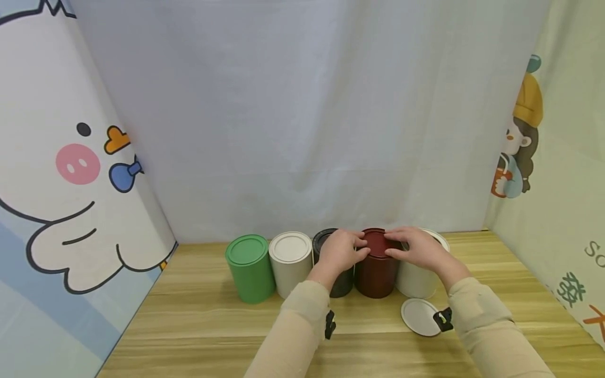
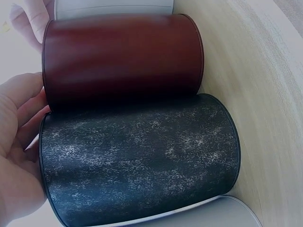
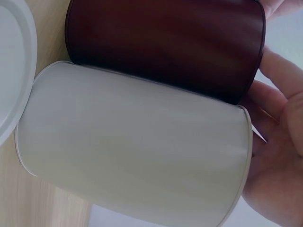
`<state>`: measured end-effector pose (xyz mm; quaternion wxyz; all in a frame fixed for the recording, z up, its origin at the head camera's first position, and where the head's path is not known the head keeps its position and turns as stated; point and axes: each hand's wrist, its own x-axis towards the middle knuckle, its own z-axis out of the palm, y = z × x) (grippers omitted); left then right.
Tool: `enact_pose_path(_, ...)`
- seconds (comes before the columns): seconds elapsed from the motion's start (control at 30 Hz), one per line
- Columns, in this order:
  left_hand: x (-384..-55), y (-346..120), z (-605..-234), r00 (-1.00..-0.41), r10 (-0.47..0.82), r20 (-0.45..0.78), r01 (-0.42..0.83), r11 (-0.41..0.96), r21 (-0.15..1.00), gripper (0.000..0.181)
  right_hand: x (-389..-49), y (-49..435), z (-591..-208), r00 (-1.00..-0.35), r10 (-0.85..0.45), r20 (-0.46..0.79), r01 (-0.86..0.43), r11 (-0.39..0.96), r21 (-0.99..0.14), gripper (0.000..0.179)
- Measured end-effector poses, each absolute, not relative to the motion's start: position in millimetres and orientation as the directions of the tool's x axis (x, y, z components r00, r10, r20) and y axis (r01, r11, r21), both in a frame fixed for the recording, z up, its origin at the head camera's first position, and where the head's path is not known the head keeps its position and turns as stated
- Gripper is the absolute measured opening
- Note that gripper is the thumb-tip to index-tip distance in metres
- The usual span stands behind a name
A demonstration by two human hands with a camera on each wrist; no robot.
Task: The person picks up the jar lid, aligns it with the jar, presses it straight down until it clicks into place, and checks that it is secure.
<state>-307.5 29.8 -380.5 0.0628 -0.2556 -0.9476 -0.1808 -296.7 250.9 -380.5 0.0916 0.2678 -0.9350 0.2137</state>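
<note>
In the head view, a dark red can stands upright in a row of cans. My left hand reaches over the black speckled can, its fingertips at the left side of the red can's lid. From the other side, my right hand stretches across a white can, thumb and fingertips at the lid's right side. Both hands have loosely extended fingers. The right hand hides most of the white can's top. A round white lid lies flat on the table before that can.
A green can and another white can continue the row to the left, both lidded. The wooden table ends at a pale curtain behind the cans. Printed cloth panels border both sides.
</note>
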Motion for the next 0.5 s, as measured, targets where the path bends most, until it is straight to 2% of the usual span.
enact_pose_path(0.5,-309.6,30.3,-379.4,-0.861,0.468,0.197,0.507,0.815,0.281,0.029,-295.9,249.6,-373.6,-0.826,-0.489,0.279,-0.561,0.760,-0.327,0.039)
